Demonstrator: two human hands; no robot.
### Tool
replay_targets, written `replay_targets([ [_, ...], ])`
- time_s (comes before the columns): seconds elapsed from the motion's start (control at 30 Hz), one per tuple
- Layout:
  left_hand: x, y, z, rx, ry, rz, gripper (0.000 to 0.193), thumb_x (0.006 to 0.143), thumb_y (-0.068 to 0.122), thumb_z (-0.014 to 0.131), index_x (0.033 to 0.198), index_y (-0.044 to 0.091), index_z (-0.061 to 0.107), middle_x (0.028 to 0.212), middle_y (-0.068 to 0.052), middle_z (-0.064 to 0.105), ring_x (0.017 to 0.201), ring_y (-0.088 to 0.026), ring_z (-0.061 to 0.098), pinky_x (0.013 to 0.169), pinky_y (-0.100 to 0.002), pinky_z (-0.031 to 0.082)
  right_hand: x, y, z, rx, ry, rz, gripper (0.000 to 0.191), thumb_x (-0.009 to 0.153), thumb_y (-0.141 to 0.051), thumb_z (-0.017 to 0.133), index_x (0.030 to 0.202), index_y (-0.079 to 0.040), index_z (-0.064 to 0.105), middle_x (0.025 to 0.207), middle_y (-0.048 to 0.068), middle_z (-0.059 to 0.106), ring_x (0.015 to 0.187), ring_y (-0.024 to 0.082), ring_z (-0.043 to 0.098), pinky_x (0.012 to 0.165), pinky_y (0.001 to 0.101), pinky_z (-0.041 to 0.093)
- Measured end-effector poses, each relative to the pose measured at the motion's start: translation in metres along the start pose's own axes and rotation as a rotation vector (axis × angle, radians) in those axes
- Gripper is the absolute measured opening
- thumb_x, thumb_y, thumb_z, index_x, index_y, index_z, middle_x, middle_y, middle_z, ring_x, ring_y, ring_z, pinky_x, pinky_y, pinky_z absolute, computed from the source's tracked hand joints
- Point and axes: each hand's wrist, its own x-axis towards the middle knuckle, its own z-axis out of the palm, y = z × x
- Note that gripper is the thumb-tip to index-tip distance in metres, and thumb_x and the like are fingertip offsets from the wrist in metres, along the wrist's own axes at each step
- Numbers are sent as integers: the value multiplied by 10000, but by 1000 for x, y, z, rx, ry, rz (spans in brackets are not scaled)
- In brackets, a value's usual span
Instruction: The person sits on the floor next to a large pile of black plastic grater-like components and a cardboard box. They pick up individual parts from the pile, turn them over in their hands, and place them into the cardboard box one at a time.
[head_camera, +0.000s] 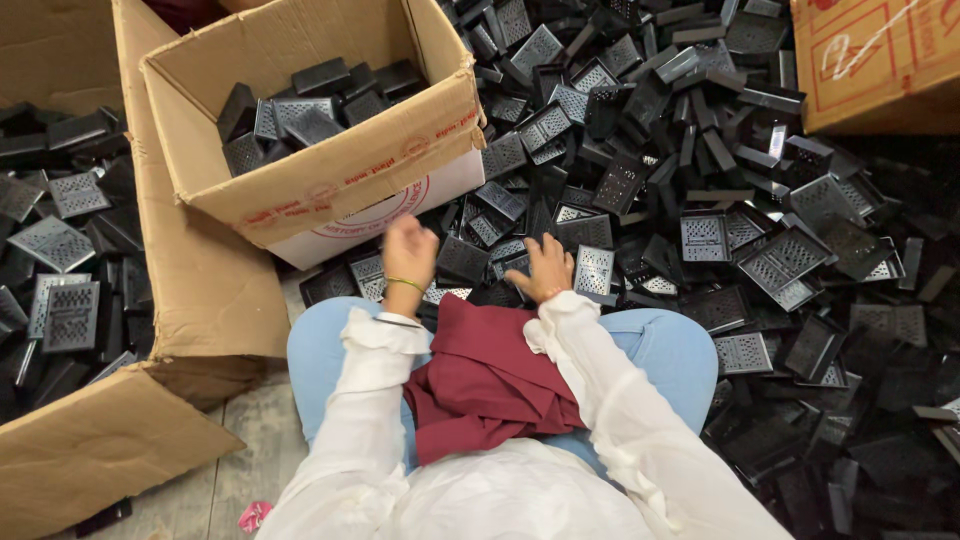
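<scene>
Black perforated plastic parts (705, 238) lie heaped across the floor in front of the seated person's knees, with more of them inside the open cardboard box (330, 175) at the left. The right hand (545, 266) rests spread flat on the pile; the left hand (410, 252) is raised just below the box, blurred, its grip unclear

Ahead of knees: heap of black perforated plastic trays (700, 200), spreading right.
Ahead-left: open brown cardboard box (330, 170), more trays inside.
Left: flattened brown cardboard sheet (200, 280), trays beyond it.
Far right: second brown cardboard carton (880, 60).
</scene>
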Motion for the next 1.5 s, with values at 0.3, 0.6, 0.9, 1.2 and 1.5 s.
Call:
replay_targets([
  [0.3, -53, -40, 36, 822, -579, -293, 1123, 647, 397, 899, 1558, 105, 310, 1535, -210, 379, 1299, -462, 422, 1063, -529, 361, 5, -18, -10, -221, -416, 266, 665, 686, -579, 830, 1233, -219, 716, 1438, 121, 462, 1312, 402, 394, 1047, 590, 384],
  [0.6, -52, -34, 35, 374, -505, 39, 789, 790, 313, 854, 1464, 100, 505, 1552, -248, 462, 1440, -410, 448, 1204, -428, 394, -8, 6, -28, 136, 141, 214, 541, 674, -464, 885, 1069, -124, 742, 1286, 153, 607, 1186, 381, 538, 958, 534, 460],
  [0.9, -87, -22, 56, -432, -545, -442, 1075, 877, 274, 785, 1600, 90, 12, 1572, -210, 357, 1359, -289, 507, 1108, -366, 446, -29, -62, -16, 747, 179, 281, 285, 912, -239, 763, 1034, -4, 658, 948, 170, 724, 877, 358, 698, 783, 376, 553],
  [1.2, -70, -49, 51, -749, -347, -682, 677, 1020, 217, 708, 1587, 68, 370, 1086, -96, 612, 954, -157, 612, 844, -297, 542, -24, -89, -43, 700, -248, -213, 153, 985, -148, 688, 1039, -6, 708, 975, 166, 730, 908, 326, 716, 807, 375, 560],
  [1.5, -46, -41, 42, -714, -63, -814, 499, 919, 145, 704, 1369, 134, 488, 972, -50, 648, 825, -175, 674, 692, -333, 577, 94, 4, -35, -313, 100, 30, 350, 802, -145, 754, 1113, -6, 675, 951, 190, 703, 917, 392, 662, 798, 532, 504],
])
